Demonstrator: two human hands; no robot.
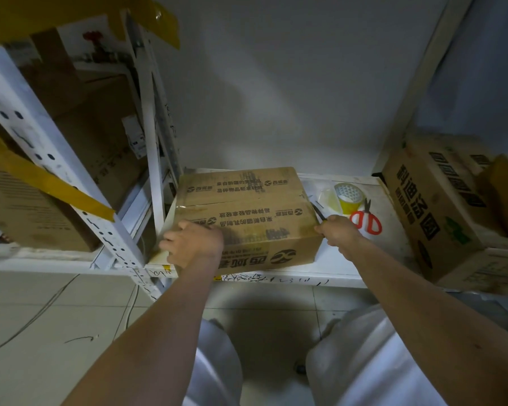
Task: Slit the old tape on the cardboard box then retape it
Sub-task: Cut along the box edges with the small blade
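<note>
A brown cardboard box (247, 197) with printed text lies on a low white shelf (335, 271), its taped centre seam running left to right. My left hand (192, 244) presses on the box's near left corner. My right hand (339, 234) is at the box's right edge, shut on a thin dark knife (318, 211) whose blade points up along the right side near the seam. A roll of yellowish tape (348, 197) and red-handled scissors (365, 219) lie on the shelf to the right of the box.
A larger printed carton (440, 212) stands at the right end of the shelf. White metal racking (71, 177) with more cartons rises on the left. Tiled floor (71, 317) and my knees lie below the shelf edge.
</note>
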